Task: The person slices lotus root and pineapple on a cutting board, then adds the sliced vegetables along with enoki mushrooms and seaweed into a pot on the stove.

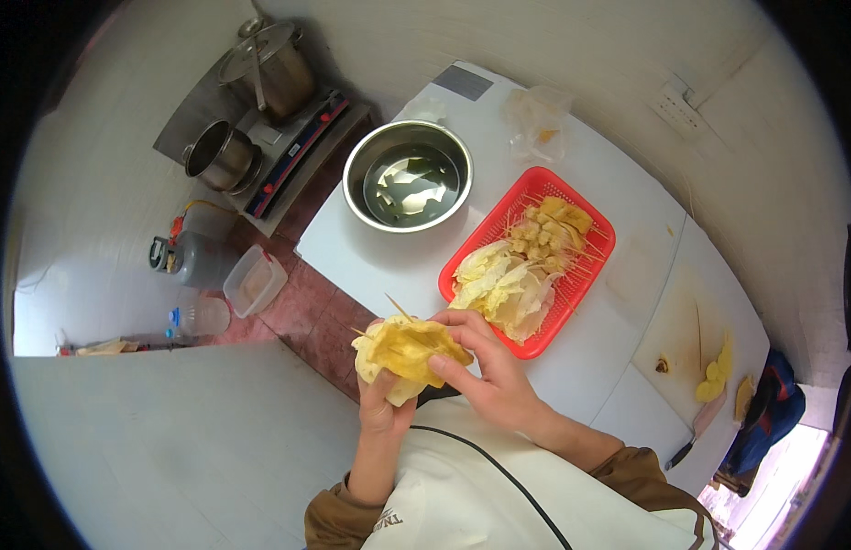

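My left hand (380,409) holds a bundle of yellow, wrinkled sheets of food (413,354), which look like fried tofu skin. Two thin wooden skewers (398,306) stick out of its far side. The thumb and fingers of my right hand (490,375) pinch the near right edge of the top sheet. Just beyond the hands, on the white table, lies a red plastic basket (527,350). Pale napa cabbage leaves (497,278) fill its near end. Several skewers of yellowish fried food (545,234) lie at the far end, their sticks pointing right.
A steel basin (356,182) of liquid stands left of the basket. On the right, a stained cutting board (662,330) carries yellow slices (710,378), beside a knife (704,419). A gas stove (295,161) holds two pots; a gas cylinder (198,258) stands on the floor.
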`<action>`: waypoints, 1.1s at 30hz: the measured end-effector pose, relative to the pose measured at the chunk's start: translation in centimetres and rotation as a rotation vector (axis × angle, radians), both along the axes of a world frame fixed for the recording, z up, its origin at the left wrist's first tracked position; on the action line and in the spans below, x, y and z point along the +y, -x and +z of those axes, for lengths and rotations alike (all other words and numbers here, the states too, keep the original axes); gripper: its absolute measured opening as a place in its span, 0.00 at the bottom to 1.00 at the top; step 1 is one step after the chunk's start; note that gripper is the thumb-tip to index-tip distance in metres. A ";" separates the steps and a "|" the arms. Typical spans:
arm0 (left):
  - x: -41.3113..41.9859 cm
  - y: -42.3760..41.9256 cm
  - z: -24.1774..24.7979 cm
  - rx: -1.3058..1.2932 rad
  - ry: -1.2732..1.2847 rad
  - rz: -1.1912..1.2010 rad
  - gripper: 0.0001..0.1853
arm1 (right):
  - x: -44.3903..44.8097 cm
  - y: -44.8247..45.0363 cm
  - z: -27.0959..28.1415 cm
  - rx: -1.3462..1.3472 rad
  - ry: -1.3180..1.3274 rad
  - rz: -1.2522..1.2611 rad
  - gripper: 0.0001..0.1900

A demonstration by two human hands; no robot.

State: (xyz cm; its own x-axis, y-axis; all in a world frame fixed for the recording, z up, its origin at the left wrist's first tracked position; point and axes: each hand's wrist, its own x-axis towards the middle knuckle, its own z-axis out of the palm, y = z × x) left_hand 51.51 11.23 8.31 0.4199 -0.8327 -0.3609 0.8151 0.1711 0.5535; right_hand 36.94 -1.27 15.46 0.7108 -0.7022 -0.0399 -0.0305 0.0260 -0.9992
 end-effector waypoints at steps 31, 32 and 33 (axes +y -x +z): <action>2.4 1.2 -1.9 0.094 0.055 -0.072 0.43 | 1.9 0.0 -0.6 0.176 0.429 0.131 0.26; 2.3 1.2 -2.0 0.088 0.085 -0.082 0.43 | 1.8 0.3 -0.4 0.170 0.388 0.139 0.27; 2.2 1.0 -2.0 0.080 0.113 -0.092 0.43 | 1.5 0.6 -0.1 0.161 0.346 0.146 0.27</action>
State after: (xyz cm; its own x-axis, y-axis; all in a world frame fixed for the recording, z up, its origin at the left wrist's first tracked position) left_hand 50.46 13.38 6.29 0.3135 -0.9036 -0.2918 0.8710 0.1512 0.4675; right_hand 36.35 0.28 15.35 0.8080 -0.5859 0.0621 -0.1655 -0.3268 -0.9305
